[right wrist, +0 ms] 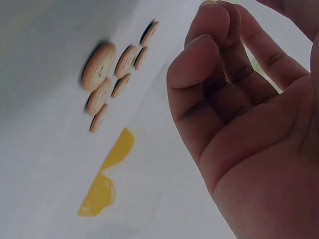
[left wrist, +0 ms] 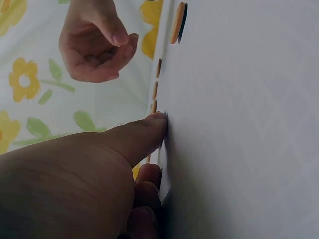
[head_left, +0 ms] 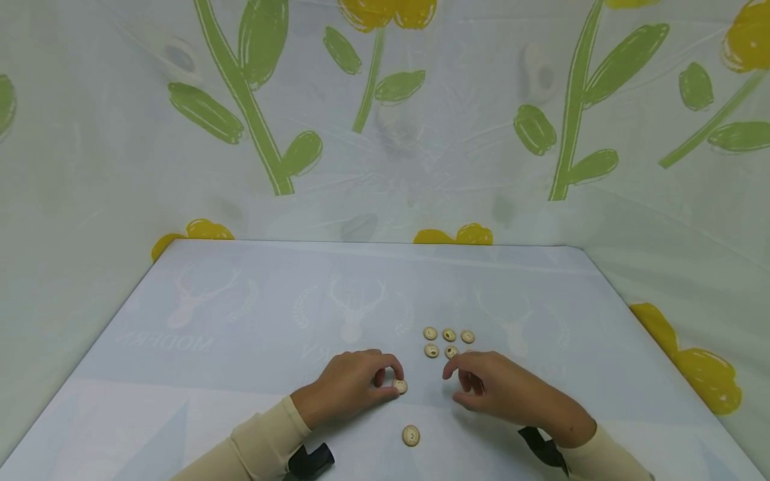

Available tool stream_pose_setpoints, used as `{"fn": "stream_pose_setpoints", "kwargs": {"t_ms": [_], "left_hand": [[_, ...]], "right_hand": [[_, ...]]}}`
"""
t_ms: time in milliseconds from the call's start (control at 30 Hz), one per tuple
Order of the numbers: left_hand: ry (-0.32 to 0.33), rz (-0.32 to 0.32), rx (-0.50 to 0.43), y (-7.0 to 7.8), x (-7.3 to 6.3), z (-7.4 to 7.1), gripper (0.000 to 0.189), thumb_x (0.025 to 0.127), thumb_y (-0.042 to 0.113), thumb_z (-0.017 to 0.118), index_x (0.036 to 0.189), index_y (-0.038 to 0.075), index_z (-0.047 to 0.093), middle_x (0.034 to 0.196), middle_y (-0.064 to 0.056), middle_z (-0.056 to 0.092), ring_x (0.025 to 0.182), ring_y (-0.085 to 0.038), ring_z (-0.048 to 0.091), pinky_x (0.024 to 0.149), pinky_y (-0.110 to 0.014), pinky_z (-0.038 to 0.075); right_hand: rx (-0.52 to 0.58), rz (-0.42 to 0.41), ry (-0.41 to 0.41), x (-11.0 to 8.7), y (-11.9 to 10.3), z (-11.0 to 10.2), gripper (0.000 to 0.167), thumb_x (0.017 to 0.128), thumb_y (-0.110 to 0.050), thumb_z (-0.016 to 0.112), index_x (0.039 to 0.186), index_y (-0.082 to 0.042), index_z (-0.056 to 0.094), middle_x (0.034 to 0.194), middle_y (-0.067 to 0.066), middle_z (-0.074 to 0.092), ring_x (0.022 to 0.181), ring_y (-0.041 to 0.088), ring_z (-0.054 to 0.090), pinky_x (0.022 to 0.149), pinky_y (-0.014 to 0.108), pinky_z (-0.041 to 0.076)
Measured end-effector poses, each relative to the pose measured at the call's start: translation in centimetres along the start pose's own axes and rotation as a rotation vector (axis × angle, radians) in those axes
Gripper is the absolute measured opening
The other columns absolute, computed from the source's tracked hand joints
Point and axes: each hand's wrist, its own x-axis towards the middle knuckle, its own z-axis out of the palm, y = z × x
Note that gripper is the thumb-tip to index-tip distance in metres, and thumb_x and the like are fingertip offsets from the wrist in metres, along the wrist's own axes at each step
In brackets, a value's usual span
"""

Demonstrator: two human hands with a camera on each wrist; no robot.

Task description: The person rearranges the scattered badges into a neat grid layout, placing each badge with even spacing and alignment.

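My left hand (head_left: 351, 384) rests low over the table, thumb and forefinger pinching a round pale wooden button (head_left: 400, 386) at its edges. In the left wrist view the thumb (left wrist: 134, 139) is down at the tabletop and hides that button. Nearer me lies a loose wooden button (head_left: 411, 435), flat on the table. My right hand (head_left: 502, 391) hovers just in front of a group of wooden buttons (head_left: 431, 350) set in two rows. Its fingers are loosely curled with nothing between them, as the right wrist view of the hand (right wrist: 249, 119) shows.
The white table (head_left: 240, 300) carries faint printed deer heads and lettering. Behind it and at its sides hangs a pale curtain (head_left: 451, 167) with green stems and yellow flowers. The right hand partly covers the near row of buttons in the head view.
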Motion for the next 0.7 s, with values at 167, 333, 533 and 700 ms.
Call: {"fn": "stream_pose_setpoints", "kwargs": {"t_ms": [167, 333, 533, 700], "left_hand": [[0.001, 0.0, -0.001, 0.0, 0.0, 0.0, 0.015, 0.088, 0.036, 0.076, 0.101, 0.032, 0.069, 0.074, 0.014, 0.051, 0.061, 0.001, 0.042, 0.055, -0.02, 0.033], [0.002, 0.0, -0.004, 0.1, -0.1, -0.1, 0.015, 0.088, 0.036, 0.076, 0.101, 0.031, 0.069, 0.074, 0.014, 0.052, 0.061, 0.001, 0.041, 0.055, -0.019, 0.033], [0.008, 0.008, 0.006, 0.1, -0.1, -0.1, 0.015, 0.088, 0.036, 0.076, 0.1, 0.031, 0.069, 0.074, 0.014, 0.051, 0.06, 0.002, 0.041, 0.055, -0.019, 0.032], [0.008, 0.006, 0.003, 0.0, 0.0, -0.1, 0.014, 0.089, 0.037, 0.075, 0.1, 0.031, 0.069, 0.073, 0.013, 0.052, 0.06, 0.001, 0.041, 0.055, -0.019, 0.033]], "right_hand": [[-0.04, -0.044, 0.006, -0.1, -0.8, 0.6, 0.023, 0.088, -0.021, 0.077, 0.108, -0.02, 0.067, 0.081, -0.017, 0.055, 0.072, 0.0, 0.052, 0.065, 0.019, 0.049], [-0.066, -0.079, 0.01, -0.1, -1.4, 1.2, 0.021, 0.089, -0.021, 0.075, 0.108, -0.019, 0.068, 0.082, -0.019, 0.055, 0.072, -0.002, 0.05, 0.066, 0.018, 0.047], [-0.058, -0.059, -0.018, 0.0, -2.1, 1.8, 0.02, 0.089, -0.022, 0.075, 0.108, -0.021, 0.069, 0.082, -0.02, 0.055, 0.073, -0.003, 0.051, 0.066, 0.018, 0.047], [-0.026, -0.049, -0.039, 0.2, -2.4, 2.1, 0.021, 0.089, -0.022, 0.076, 0.109, -0.023, 0.07, 0.083, -0.02, 0.055, 0.073, -0.004, 0.051, 0.066, 0.017, 0.048]]}}
